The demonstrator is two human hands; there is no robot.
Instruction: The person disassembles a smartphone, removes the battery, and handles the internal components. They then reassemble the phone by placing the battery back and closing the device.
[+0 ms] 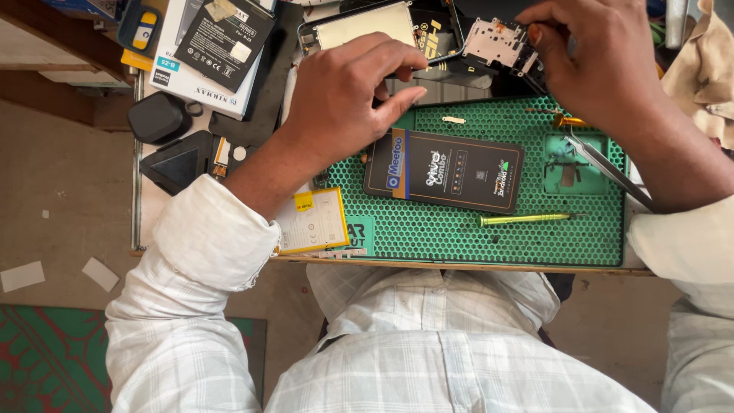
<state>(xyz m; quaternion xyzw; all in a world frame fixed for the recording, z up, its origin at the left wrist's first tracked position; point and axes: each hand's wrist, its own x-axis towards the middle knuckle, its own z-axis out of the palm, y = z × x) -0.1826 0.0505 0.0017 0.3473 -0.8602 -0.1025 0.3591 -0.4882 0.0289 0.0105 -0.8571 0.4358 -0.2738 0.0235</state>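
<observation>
My left hand (348, 95) rests with curled fingers on the lower edge of an opened phone body (367, 23) that lies at the far side of the green work mat (459, 237). My right hand (596, 57) pinches a small white and black phone part (501, 40) just right of the phone. A dark flat pack (443, 170) lies on the middle of the mat, below both hands.
A yellow-green screwdriver (524, 219) and metal tweezers (608, 164) lie on the mat's right half. A yellow-edged battery (313, 222) sits at the mat's left. Boxes (202, 57), a black case (157, 116) and a black triangular pick (177, 162) crowd the left table end.
</observation>
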